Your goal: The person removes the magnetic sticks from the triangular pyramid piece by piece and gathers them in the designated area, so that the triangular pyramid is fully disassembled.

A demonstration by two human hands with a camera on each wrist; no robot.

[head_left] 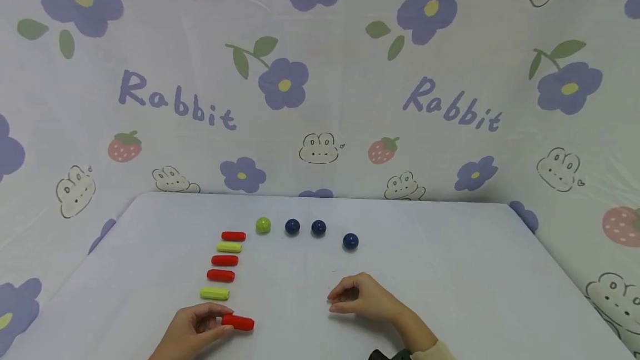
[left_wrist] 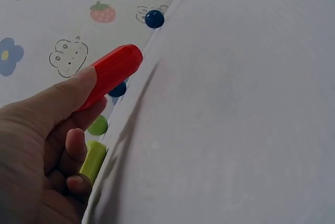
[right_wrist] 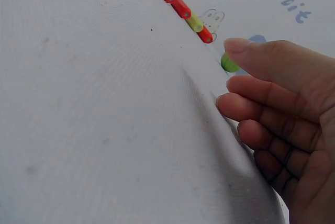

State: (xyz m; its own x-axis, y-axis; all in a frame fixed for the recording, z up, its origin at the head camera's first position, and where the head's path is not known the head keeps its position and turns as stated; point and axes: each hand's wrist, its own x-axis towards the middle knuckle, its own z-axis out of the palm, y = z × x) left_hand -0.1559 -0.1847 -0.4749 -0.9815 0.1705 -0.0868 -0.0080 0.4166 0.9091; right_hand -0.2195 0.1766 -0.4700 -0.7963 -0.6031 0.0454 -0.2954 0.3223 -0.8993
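My left hand (head_left: 192, 329) pinches a short red ribbed stick (head_left: 238, 323) between thumb and fingers, near the front of the white table. In the left wrist view the same red stick (left_wrist: 116, 72) points away from the thumb. Just beyond it lies a yellow-green stick (head_left: 215, 293), the nearest of a column of several red and yellow-green sticks running away from me. Off to the right, my right hand (head_left: 367, 298) hovers over the table with fingers loosely bent and nothing between them. The right wrist view also shows this hand (right_wrist: 293, 114) holding nothing.
Behind the sticks, a green ball (head_left: 263, 225) and three dark blue balls (head_left: 318, 228) form a loose row, the rightmost blue ball (head_left: 350, 241) slightly closer to me. A patterned cloth (head_left: 320, 110) hangs behind the white table (head_left: 450, 260).
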